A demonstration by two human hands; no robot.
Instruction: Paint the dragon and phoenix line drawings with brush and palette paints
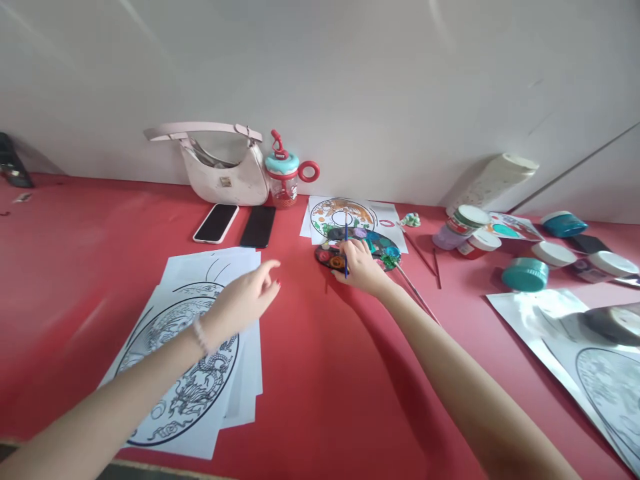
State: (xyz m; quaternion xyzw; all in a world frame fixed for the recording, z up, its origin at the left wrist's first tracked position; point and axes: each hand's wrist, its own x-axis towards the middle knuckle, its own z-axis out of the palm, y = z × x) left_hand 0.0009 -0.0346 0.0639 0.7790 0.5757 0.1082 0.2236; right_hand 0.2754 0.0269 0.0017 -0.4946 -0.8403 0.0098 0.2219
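My right hand (364, 268) is closed around a blue-handled paintbrush (346, 248), upright over the dark paint palette (325, 245). The fingers overlap the palette; whether they also touch it I cannot tell. Several colours fill its wells, with a green smear on the right. Behind it lies a partly painted sheet (325, 212) with a round orange and green design. My left hand (250, 293), a beaded bracelet at its wrist, hangs over a stack of line drawings (215, 400). Its thumb and index finger are apart and it holds nothing. The top drawing shows a dragon inside a circle.
A white handbag (227, 180), a cup with a red handle (284, 177) and two phones (216, 223) stand or lie at the back. Paint jars (525, 275) and a white bottle (495, 180) are on the right. Loose brushes (417, 293) lie beside the palette.
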